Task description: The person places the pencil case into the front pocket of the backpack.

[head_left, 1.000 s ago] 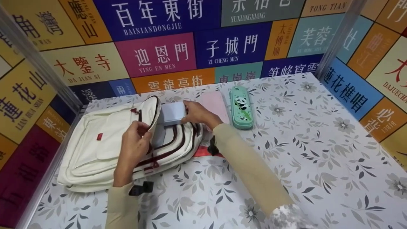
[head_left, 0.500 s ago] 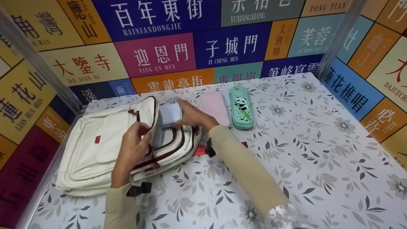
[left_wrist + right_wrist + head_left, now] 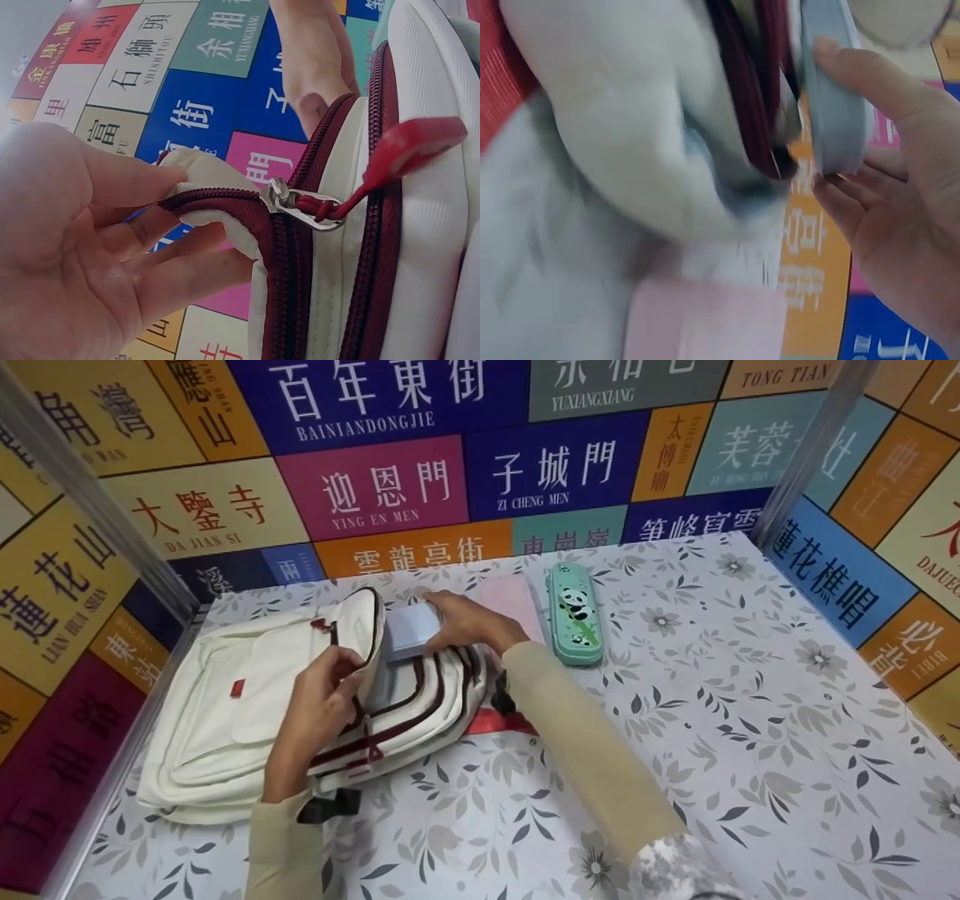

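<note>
A cream backpack (image 3: pixel 210 720) with dark red zips lies on the table, one zipped pocket spread at its top end. My left hand (image 3: pixel 319 701) pinches the pocket's edge between thumb and fingers; the left wrist view shows the zipped edge (image 3: pixel 217 196) lifted beside a metal slider with a red pull (image 3: pixel 420 150). At the pocket's mouth, my right hand (image 3: pixel 474 622) grips a light blue rectangular case (image 3: pixel 411 628) by its right end. Seen from the right wrist, the thumb lies on one face of the case (image 3: pixel 838 120), with fingers behind it. The pocket's inside is mostly hidden.
A pink flat item (image 3: pixel 510 604) lies behind my right forearm. Right of it is a green panda pencil case (image 3: pixel 576 615). Something red (image 3: pixel 499 722) shows beside the backpack, partly under my right sleeve. Sign-covered walls (image 3: pixel 390 480) stand behind the flower-patterned table (image 3: pixel 712 720).
The light blue case shifts and tilts slightly at the pocket's mouth in my right hand. My left hand keeps its hold on the pocket's edge. The head view has moved a little.
</note>
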Motion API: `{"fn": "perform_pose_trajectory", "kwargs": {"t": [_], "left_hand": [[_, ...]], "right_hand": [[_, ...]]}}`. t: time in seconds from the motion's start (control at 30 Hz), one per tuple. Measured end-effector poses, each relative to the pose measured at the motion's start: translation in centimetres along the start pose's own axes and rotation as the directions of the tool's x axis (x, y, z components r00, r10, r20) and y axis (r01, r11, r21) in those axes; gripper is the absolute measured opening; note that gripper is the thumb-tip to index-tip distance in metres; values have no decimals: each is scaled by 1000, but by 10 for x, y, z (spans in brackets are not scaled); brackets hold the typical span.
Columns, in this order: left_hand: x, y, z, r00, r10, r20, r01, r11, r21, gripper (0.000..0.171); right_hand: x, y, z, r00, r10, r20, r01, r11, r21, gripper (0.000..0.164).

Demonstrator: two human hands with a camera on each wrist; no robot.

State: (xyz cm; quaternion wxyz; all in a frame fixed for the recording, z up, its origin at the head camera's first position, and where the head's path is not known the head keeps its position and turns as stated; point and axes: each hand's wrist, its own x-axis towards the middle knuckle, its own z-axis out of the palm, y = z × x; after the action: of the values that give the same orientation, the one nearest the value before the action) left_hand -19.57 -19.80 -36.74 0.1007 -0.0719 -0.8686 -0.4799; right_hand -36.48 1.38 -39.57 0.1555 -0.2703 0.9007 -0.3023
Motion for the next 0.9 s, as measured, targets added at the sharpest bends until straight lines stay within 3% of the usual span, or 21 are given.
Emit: {"fn": "perform_pose_trajectory", "kwargs": {"t": [0.17, 0.3, 0.37, 0.4, 0.5, 0.6, 0.7, 0.9], "left_hand": [[0, -2, 1, 998, 49, -26, -47, 997, 65, 10], [0, -3, -1, 998, 60, -23, -58, 994, 88, 9], [0, -4, -2, 999, 45, -11, -45, 997, 65, 9], [0, -4, -3, 999, 34, -2, -34, 998, 53, 9], [0, -3, -4, 1000, 7, 18, -7, 1000, 23, 10], [0, -2, -5, 1000, -2, 18, 1, 1000, 12, 10], [0, -2, -5, 1000, 12, 4, -12, 1000, 10, 10], [0, -2, -2, 999, 48, -16, -47, 998, 35, 11]], "right_hand": [[15, -21, 28, 994, -83, -64, 83, 997, -9, 98], [25, -33, 46, 953, -263, -153, 268, 963, 14, 76], [28, -34, 51, 929, -320, -188, 330, 944, 22, 69], [29, -34, 52, 927, -321, -195, 332, 943, 29, 69], [25, -32, 49, 950, -249, -186, 264, 963, 59, 77], [20, -29, 41, 979, -128, -157, 142, 987, 80, 85], [13, -25, 36, 989, -29, -142, 42, 995, 90, 82], [11, -21, 41, 988, -30, -151, 52, 988, 146, 59]]}}
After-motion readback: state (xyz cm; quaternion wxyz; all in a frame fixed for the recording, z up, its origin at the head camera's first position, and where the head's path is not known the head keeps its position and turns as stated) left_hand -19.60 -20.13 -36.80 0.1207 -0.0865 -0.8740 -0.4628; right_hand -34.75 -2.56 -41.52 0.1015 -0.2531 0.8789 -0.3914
